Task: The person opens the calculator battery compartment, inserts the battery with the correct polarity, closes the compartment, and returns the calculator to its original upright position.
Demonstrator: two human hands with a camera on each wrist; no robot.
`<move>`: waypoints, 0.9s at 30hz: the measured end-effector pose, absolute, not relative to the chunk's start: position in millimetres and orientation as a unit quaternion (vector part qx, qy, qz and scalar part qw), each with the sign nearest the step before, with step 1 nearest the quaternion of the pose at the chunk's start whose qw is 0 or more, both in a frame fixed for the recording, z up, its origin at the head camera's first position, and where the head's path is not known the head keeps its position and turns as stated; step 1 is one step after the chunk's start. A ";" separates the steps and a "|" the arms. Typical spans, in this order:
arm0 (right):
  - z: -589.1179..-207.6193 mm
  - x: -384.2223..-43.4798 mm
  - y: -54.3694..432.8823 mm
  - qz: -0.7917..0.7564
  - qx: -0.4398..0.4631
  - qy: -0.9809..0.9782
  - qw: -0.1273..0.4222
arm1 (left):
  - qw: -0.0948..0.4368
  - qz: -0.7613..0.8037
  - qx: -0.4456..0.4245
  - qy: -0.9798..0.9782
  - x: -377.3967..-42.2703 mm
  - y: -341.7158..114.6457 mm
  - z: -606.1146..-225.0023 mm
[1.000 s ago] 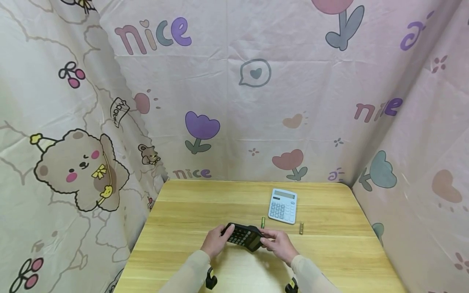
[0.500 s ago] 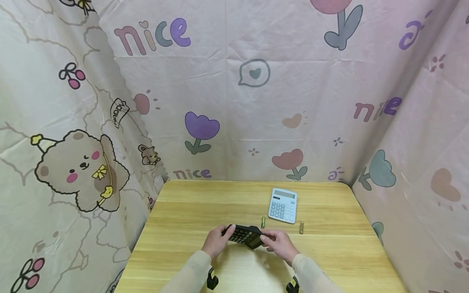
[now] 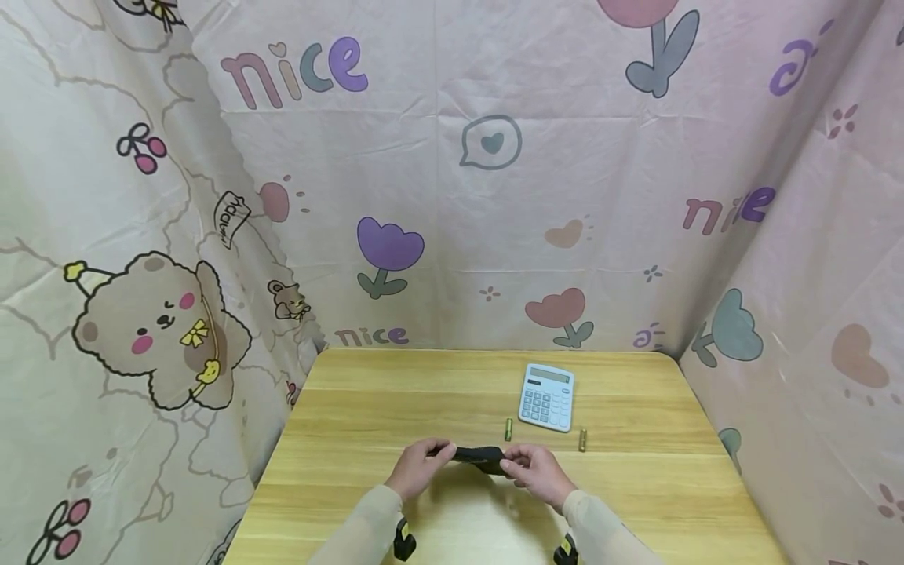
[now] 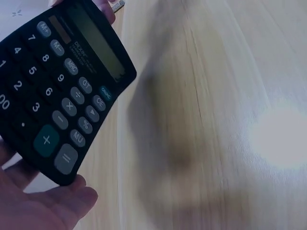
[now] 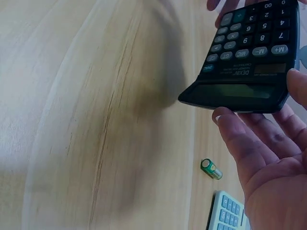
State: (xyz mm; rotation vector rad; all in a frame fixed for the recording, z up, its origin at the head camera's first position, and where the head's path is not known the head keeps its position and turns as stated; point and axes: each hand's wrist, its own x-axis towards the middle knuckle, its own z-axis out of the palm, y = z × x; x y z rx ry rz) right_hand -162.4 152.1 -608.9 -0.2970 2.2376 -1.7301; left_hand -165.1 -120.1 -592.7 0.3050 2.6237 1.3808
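A black calculator point(image 3: 480, 455) is held above the table between both hands, seen nearly edge-on in the head view. My left hand point(image 3: 418, 468) grips its key end, with the thumb at the corner by the equals key in the left wrist view. At the display end my right hand point(image 3: 537, 472) pinches the other edge, thumb on one side and fingers under it. Keys and a blank-looking display face the wrist cameras on the black calculator point(image 4: 62, 81). Its underside is hidden. Just beyond the hands lie a green battery point(image 3: 508, 429) and a gold-coloured battery point(image 3: 582, 440).
A light blue calculator point(image 3: 547, 397) lies on the wooden table point(image 3: 395, 392) behind the batteries, toward the right. Patterned cloth point(image 3: 438, 188) hangs along the table's back and both sides.
The black calculator has tilted from showing its keys to nearly edge-on in the head view. Both hands keep their hold. The batteries and light blue calculator stay put.
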 end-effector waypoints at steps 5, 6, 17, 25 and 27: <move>-614.8 -162.8 153.0 -0.576 -0.127 0.796 0.135 | 0.093 0.449 0.127 0.880 -162.1 -121.2 -595.2; -615.4 -162.7 152.8 -0.570 -0.133 0.800 0.131 | 0.093 0.447 0.134 0.879 -161.4 -120.9 -595.3; -614.6 -158.0 151.3 -0.511 -0.171 0.834 0.119 | 0.087 0.441 0.166 0.878 -158.8 -120.1 -597.5; -622.5 -155.8 153.6 -0.468 -0.188 0.856 0.111 | 0.121 0.414 0.180 0.884 -156.7 -122.7 -598.9; -623.9 -155.6 153.9 -0.460 -0.194 0.860 0.103 | 0.129 0.403 0.187 0.886 -155.7 -122.7 -598.9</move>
